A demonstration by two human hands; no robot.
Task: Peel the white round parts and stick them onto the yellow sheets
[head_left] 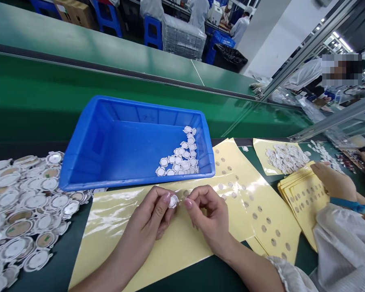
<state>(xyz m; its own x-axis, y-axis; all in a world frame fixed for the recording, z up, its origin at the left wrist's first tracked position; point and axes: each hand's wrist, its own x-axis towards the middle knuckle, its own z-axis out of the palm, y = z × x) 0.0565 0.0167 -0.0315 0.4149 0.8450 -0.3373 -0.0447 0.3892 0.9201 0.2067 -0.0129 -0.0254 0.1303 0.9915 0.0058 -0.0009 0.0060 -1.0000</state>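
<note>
Between the thumb and forefinger of my left hand (156, 213) is a small round white disc (172, 201) with a thin ring outline and a tab at its edge. My right hand (208, 217) is pinched close to the disc's right side; whatever its fingertips hold is too small to make out. Both hands are over a glossy yellow sheet (109, 235) on the green table. Just beyond them stands a blue plastic bin (134, 182), with several similar white discs (182, 160) heaped in its right corner.
A big pile of white ringed discs (33, 202) spreads at the left. Yellow sheets with round grey dots (263, 219) lie to the right. Farther right, a co-worker's hand (334, 178) touches a stack of yellow sheets (310, 198), near a heap of small white pieces (287, 158).
</note>
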